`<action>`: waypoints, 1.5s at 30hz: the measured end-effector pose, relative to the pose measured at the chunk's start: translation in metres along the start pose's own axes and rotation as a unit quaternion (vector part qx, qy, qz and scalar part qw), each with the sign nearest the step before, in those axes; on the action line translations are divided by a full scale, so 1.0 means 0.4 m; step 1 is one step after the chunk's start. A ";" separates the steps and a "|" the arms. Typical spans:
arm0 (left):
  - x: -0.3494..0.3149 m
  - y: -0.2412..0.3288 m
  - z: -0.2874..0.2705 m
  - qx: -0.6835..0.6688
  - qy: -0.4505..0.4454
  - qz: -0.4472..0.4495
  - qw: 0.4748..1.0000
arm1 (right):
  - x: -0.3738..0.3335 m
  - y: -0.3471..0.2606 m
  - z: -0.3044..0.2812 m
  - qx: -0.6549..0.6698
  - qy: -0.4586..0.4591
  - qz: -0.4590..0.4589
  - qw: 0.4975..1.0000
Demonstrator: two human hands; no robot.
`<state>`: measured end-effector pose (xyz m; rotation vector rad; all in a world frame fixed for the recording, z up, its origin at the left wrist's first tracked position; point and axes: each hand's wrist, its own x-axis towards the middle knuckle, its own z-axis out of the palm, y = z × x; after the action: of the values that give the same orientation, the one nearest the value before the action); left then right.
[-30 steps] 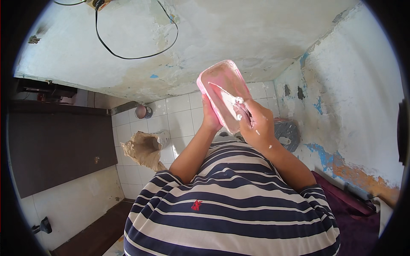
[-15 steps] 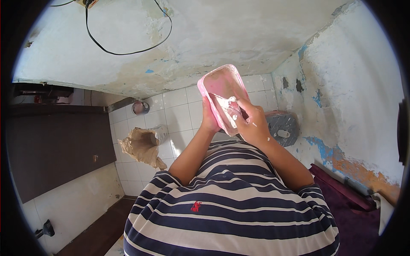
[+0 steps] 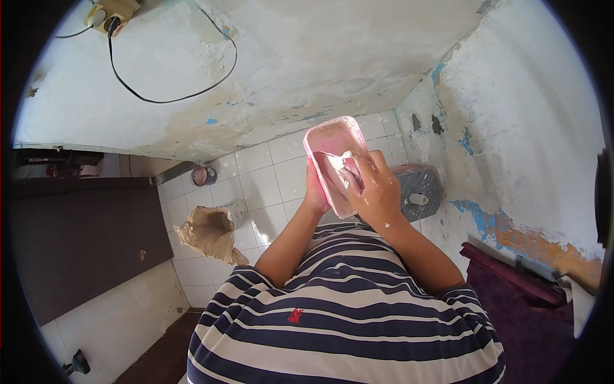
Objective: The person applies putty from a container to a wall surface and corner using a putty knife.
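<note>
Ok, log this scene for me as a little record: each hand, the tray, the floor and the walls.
Left hand: holding the pink tray by its left side
Right hand: over the tray, gripping a paste-smeared tool, partly hidden
Tray contents: white paste
Floor: white tiles; open brown paper bag at left, grey stool at right
Walls: patchy, with flaking blue paint

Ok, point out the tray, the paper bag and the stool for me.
Tray (image 3: 335, 139), head view: its inside, toward the far end.
Paper bag (image 3: 206, 240), head view: its crumpled side.
Stool (image 3: 430, 184), head view: its grey top.
</note>
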<state>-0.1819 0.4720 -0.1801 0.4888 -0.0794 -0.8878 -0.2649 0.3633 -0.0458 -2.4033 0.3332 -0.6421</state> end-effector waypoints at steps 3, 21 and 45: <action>0.013 -0.001 0.031 0.006 0.021 -0.019 1.000 | 0.006 0.014 -0.016 -0.064 0.006 -0.003 0.998; 0.029 -0.298 0.164 -0.060 0.053 -0.077 0.994 | -0.145 0.291 -0.225 0.005 0.029 0.075 0.997; -0.037 -0.597 0.074 -0.044 0.143 -0.171 0.974 | -0.674 1.050 -0.201 -0.019 -0.059 0.432 0.900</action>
<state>-0.3724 0.3457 -0.2572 0.5520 0.3143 -1.1429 -0.5691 0.0999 -0.3519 -2.0082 1.2610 -0.0723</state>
